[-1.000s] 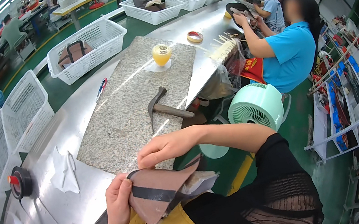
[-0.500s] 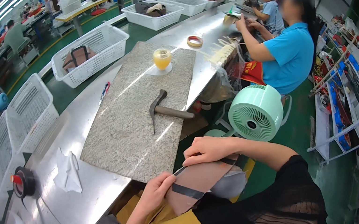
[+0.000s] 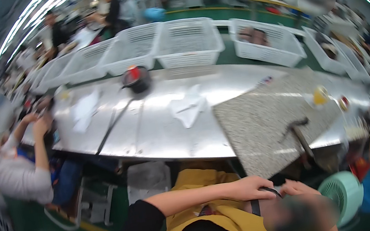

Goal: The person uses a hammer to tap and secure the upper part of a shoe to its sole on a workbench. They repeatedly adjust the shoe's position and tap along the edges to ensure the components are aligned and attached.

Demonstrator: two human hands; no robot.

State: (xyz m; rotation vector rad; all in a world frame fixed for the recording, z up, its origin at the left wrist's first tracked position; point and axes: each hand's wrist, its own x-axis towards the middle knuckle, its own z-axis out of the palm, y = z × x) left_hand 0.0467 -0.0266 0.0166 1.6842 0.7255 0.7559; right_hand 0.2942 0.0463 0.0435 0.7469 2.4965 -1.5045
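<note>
Left hand (image 3: 252, 187) has its grip closed over the upper edge of a flat brown piece with a black band and dark edging (image 3: 266, 206); little gap between fingers and piece. Right hand (image 3: 302, 189) is just beside it at the same edge, fingers bent; a blurred patch covers part of hand and piece, so cannot tell how far its grip is closed or whether it holds. Brown piece sits low in view, in front of a yellow cloth apron (image 3: 213, 225), off the near side of a shiny metal bench (image 3: 161, 136). Grey speckled stone slab (image 3: 257, 125) lies on the bench, with a dark-headed, wooden-handled hammer (image 3: 302, 141) and a yellow-filled cup (image 3: 320, 95) on it. Crumpled white sheet (image 3: 188, 108) left of slab. Round mint-green fan (image 3: 350, 195) near right hand.
</note>
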